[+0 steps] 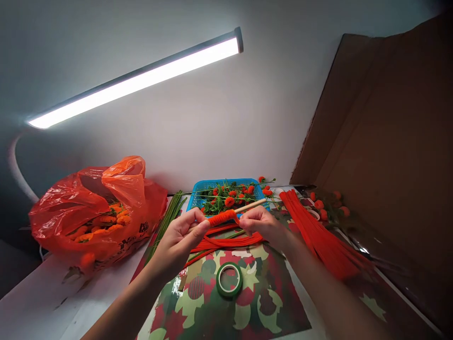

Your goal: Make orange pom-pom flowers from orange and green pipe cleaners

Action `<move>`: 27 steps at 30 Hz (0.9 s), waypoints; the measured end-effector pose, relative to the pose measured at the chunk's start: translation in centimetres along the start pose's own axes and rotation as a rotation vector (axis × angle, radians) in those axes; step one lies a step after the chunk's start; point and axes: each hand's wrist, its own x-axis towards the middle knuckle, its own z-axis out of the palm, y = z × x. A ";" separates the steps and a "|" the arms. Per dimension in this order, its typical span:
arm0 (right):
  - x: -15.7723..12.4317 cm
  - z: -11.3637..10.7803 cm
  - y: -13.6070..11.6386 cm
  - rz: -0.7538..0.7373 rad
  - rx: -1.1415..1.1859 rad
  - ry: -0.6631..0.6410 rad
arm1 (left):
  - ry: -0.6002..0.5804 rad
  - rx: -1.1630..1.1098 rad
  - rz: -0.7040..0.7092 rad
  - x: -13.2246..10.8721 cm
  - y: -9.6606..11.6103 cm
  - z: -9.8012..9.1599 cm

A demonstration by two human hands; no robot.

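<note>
My left hand is closed on one end of a thin wooden stick that points up to the right. Around the stick's middle, an orange-red pipe cleaner is wound in a tight coil. Just right of the coil, my right hand pinches the pipe cleaner's end, below the stick. Beneath both hands lie loose red pipe cleaners with a few green ones among them. A roll of green tape rests on the patterned mat in front.
Behind my hands stands a blue basket of orange flowers with green stems. A red plastic bag of orange flowers is at left, beside green pipe cleaners. A red pipe-cleaner bundle lies right, near cardboard. A lamp hangs above.
</note>
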 end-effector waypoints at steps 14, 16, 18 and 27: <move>-0.8 1.1 -0.7 -0.238 -0.874 0.254 | -0.018 0.923 -0.044 0.6 -0.2 0.1; -0.7 1.4 -0.6 -0.263 -0.834 0.247 | 0.061 0.923 -0.013 0.6 -0.5 0.2; -0.6 1.3 -0.2 -0.251 -0.739 0.223 | 0.100 0.851 0.019 0.6 -0.6 0.4; 0.5 -0.5 2.1 0.054 -0.016 0.014 | -0.053 0.311 -0.047 0.9 -0.7 0.5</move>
